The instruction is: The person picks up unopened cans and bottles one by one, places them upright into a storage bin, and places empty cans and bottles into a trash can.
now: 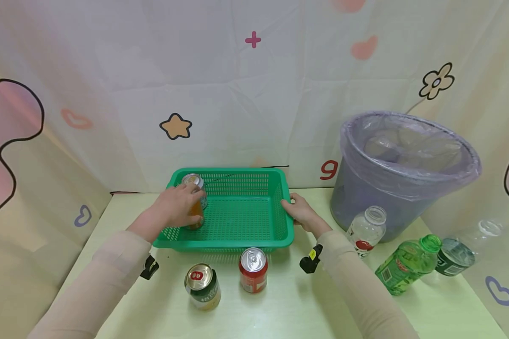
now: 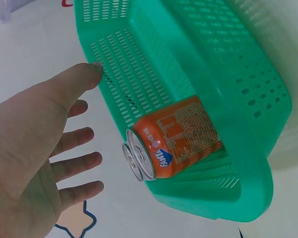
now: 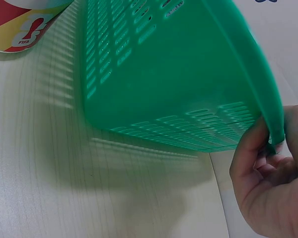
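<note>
A green plastic basket point(image 1: 237, 242) stands at the back of the table. My right hand point(image 1: 301, 213) grips the rim at its right end; the right wrist view has that hand point(image 3: 270, 181) with thumb and fingers round the edge. Inside the basket's left end, an orange Fanta can point(image 2: 176, 141) stands upright in front of a silver-topped can point(image 1: 192, 179). Over these cans is my left hand point(image 1: 176, 205), which partly hides them from the head camera. From the left wrist, the same hand point(image 2: 44, 144) shows spread fingers with nothing between them.
Before the basket stand a red can point(image 1: 253, 273) and a dark green and gold can point(image 1: 204, 289). To the right are a clear bottle point(image 1: 366, 230), a green bottle point(image 1: 407, 266), another clear bottle point(image 1: 458, 254) and a lined bin point(image 1: 365, 188). A patterned curtain point(image 1: 246, 103) hangs behind.
</note>
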A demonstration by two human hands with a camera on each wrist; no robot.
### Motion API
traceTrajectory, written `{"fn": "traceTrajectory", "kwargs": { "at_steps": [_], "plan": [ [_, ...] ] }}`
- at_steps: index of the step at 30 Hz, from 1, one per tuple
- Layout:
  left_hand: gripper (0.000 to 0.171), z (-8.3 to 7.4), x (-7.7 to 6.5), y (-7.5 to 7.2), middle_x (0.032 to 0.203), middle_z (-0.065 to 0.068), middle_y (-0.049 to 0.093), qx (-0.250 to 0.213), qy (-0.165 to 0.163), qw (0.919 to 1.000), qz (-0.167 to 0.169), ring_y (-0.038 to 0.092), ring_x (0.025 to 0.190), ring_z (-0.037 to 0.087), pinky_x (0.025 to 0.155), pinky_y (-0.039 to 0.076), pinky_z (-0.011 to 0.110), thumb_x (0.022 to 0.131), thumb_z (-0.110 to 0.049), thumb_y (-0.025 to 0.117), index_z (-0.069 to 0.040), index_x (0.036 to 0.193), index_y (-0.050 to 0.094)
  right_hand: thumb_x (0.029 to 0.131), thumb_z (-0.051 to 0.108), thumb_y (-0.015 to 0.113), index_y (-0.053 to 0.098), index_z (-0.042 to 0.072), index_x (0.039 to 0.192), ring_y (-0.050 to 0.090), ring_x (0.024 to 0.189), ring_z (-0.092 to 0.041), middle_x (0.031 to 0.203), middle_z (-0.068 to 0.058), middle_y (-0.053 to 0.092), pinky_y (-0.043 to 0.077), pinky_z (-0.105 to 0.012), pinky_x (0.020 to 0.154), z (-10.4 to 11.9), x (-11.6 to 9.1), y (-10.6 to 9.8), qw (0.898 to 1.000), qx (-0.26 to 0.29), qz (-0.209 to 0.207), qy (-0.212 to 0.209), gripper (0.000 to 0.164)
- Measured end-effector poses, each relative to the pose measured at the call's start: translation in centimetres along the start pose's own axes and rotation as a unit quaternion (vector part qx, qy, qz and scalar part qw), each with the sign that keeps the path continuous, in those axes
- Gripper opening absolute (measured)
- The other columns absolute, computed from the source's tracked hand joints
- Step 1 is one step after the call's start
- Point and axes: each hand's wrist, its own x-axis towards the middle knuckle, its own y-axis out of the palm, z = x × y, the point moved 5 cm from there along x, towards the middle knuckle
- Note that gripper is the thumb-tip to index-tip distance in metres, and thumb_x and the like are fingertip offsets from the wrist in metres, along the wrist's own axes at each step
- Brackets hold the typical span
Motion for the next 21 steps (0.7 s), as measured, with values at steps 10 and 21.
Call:
{"fn": "traceTrajectory", "kwargs": {
  "at_steps": [10, 21],
  "plan": [
    [0.060, -1.2, -1.4, 0.0, 0.128, 0.014, 0.049, -0.003, 0.014, 0.9995, -0.027, 0.050, 0.115, 0.034, 0.088, 0.045, 0.051, 0.079, -0.042, 0.068, -0.012, 0.128, 0.051, 0.098, 0.025, 0.041, 0.035, 0.003, 0.128, 0.064, 0.087, -0.023, 0.113, -0.021, 0.055, 0.055, -0.034, 0.068, 0.0, 0.1, 0.0, 1.000, -0.005, 0.004, -0.005, 0.039],
    [0.068, -2.0, -3.2, 0.0, 0.127, 0.012, 0.050, -0.005, 0.039, 0.9963, -0.077, 0.050, 0.114, 0.033, 0.087, 0.046, 0.050, 0.076, -0.044, 0.071, -0.011, 0.131, 0.048, 0.097, 0.024, 0.041, 0.035, 0.002, 0.128, 0.062, 0.095, -0.029, 0.117, -0.022, 0.052, 0.054, -0.034, 0.069, 0.2, -0.2, 0.2, 1.000, -0.005, 0.005, -0.004, 0.039]
  ]
}}
